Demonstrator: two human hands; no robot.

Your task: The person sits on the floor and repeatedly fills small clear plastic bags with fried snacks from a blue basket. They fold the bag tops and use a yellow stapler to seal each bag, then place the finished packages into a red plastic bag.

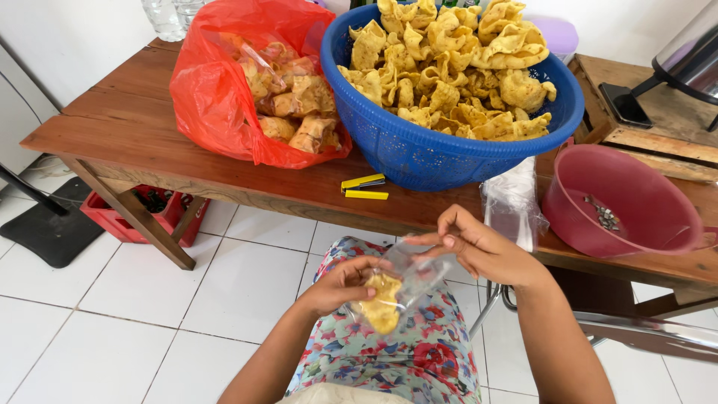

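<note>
Bag (400, 288) of crackers (381, 303) sits over your lap, below the table (149, 127): your left hand (340, 284) grips its side, your right hand (479, 247) pinches its top edge.

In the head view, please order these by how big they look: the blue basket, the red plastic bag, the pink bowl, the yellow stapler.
1. Blue basket
2. Red plastic bag
3. Pink bowl, partly cut by the frame edge, so less sure
4. Yellow stapler, clearly smallest
</note>
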